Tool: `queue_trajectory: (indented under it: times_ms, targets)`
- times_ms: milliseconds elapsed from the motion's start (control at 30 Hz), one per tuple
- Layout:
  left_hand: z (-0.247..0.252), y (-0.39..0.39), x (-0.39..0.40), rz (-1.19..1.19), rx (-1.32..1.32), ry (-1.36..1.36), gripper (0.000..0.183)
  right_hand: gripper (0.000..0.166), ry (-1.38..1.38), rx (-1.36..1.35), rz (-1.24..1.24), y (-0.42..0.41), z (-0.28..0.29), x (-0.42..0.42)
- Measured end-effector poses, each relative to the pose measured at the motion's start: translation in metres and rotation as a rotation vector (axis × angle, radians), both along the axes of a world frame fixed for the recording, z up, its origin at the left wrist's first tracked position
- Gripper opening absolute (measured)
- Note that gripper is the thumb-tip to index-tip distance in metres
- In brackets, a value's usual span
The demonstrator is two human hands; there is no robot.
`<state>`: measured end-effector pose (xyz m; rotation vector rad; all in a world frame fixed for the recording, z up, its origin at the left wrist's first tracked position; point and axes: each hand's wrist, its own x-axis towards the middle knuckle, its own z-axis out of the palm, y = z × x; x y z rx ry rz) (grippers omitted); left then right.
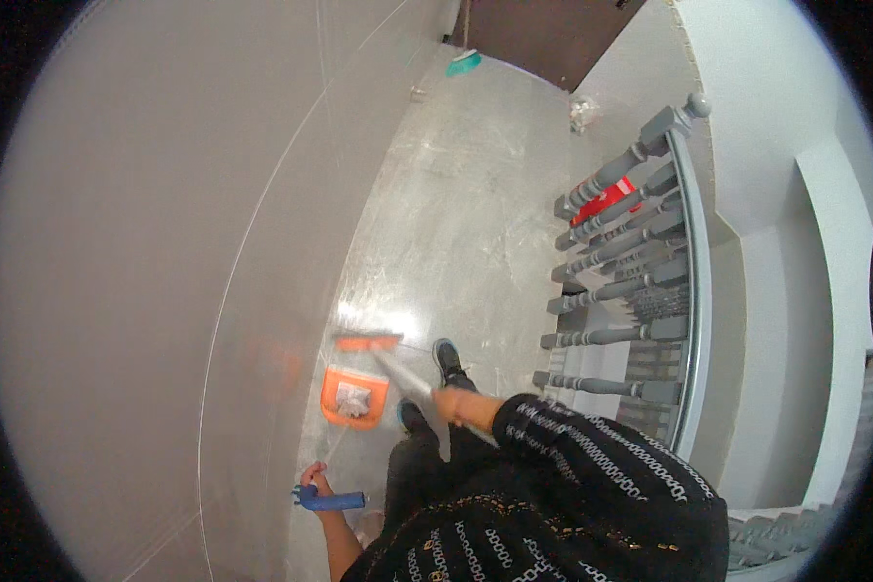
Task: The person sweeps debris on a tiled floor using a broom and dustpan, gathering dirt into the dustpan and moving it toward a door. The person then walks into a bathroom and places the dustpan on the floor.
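My right hand (457, 406) is closed round the pale handle of a broom (367, 343), whose orange head rests on the floor near the tiled wall. The handle is blurred. Below the broom head lies an orange dustpan (324, 393) with a crumpled, pale piece of litter (353, 399) in it. My left hand (315, 476) is low at the left, below the dustpan. Its fingers look curled, and a thin stick that seems to belong to the dustpan runs up from near them; the grip itself is unclear. A blue tubular object (335, 501) lies across my left wrist.
A tiled wall (153, 291) runs along the left. On the right stands a grey balustrade (691, 291) beside stairs, with a red item (604, 201) behind its balusters. A teal broom (464, 64) stands near a brown door (531, 36). A crumpled plastic bag (583, 114) lies by the far wall.
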<state>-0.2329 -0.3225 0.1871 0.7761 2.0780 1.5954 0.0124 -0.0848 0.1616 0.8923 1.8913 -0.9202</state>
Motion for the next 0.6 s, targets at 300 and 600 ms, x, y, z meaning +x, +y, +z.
queue_trajectory:
  times_ms: [300, 600]
  targets:
    - [-0.047, -0.021, -0.029, -0.046, 0.085, -0.021, 0.009, 0.046, 0.081, -0.122, -0.187, -0.019, -0.008, 0.058]
    - [-0.025, -0.001, -0.019, -0.239, 0.008, -0.023, 0.013, 0.047, 0.048, -0.629, -0.79, -0.058, -0.025, 0.035]
